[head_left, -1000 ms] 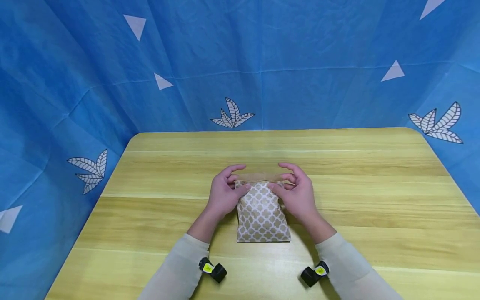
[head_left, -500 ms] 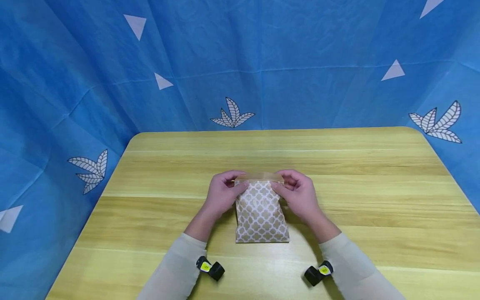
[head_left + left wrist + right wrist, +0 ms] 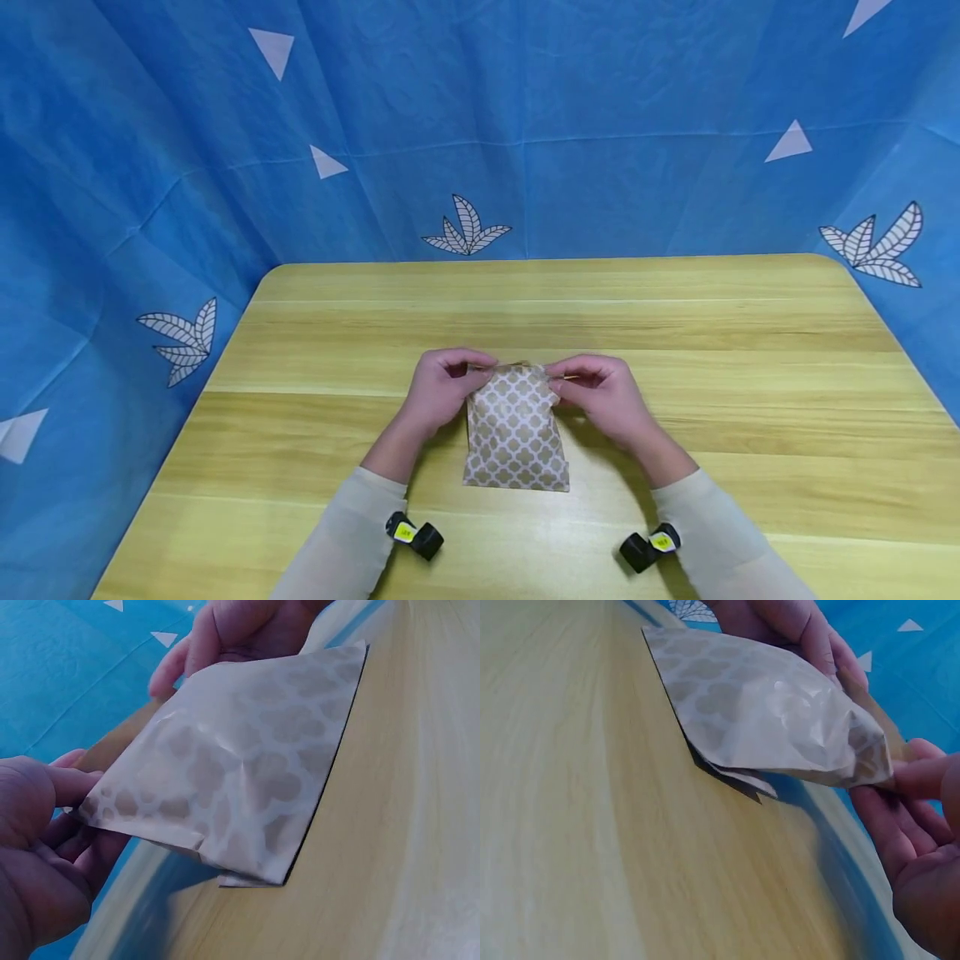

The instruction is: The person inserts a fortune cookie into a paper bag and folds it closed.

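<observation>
A tan paper bag point(image 3: 517, 429) with a white lattice print sits at mid-table, its top toward the far side and its bottom edge toward the person. The left hand point(image 3: 442, 387) pinches the bag's upper left corner between thumb and fingers. At the upper right corner, the right hand point(image 3: 603, 392) pinches the paper the same way. A plain brown flap point(image 3: 120, 739) runs along the top edge between the hands in the left wrist view. In the right wrist view the bag point(image 3: 757, 705) looks bulged, its top raised off the table. What is inside is hidden.
The wooden table point(image 3: 300, 333) has rounded far corners. Behind and left of it hangs a blue cloth point(image 3: 600, 167) with white triangles and leaf prints. Black wrist cameras point(image 3: 416, 536) are strapped over the light sleeves point(image 3: 337, 542).
The flap at the bag's top stood up flat earlier; now it is mostly out of sight in the head view. The bag has shifted slightly left, and the right hand's fingers have closed toward the thumb.
</observation>
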A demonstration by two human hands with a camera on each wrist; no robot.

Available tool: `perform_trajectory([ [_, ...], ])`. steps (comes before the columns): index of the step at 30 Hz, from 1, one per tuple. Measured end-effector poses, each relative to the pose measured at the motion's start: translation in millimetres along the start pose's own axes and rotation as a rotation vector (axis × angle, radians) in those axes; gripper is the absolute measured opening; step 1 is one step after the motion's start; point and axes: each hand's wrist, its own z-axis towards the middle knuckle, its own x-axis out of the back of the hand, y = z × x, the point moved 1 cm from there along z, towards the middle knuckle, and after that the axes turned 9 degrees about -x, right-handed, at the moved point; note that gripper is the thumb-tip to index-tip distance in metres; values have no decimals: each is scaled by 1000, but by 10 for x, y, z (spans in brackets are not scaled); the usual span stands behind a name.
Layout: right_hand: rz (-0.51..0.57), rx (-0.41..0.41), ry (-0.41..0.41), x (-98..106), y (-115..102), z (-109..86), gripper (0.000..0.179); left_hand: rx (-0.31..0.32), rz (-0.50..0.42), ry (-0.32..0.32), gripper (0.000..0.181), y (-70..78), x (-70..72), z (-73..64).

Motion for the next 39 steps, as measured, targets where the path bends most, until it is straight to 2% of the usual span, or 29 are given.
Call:
perform_trajectory([
  [5,-79,-36,37,12,25,7,11,-13,38,-62,16,-10,16,-9],
  [10,-142,-71,80,13,22,3,12,39,105,-122,16,16,40,-20],
  [13,-138,-76,85,8,11,-3,12,38,123,-144,12,49,43,-20],
  [19,-130,-42,109,-39,-33,-9,14,-17,145,-110,7,51,-8,-11],
  [22,-151,-61,145,-80,-52,6,22,-7,107,-98,9,39,-53,-6],
  [27,-197,-79,183,-157,-76,46,32,28,39,-91,24,47,-120,-1],
  [31,-261,-63,199,-211,-86,71,29,28,78,-80,27,61,-170,3],
  [35,-253,-75,187,-257,-83,84,26,-4,136,-76,25,63,-221,8],
  [39,-248,-93,190,-280,-87,96,24,-25,118,-47,25,66,-254,10],
])
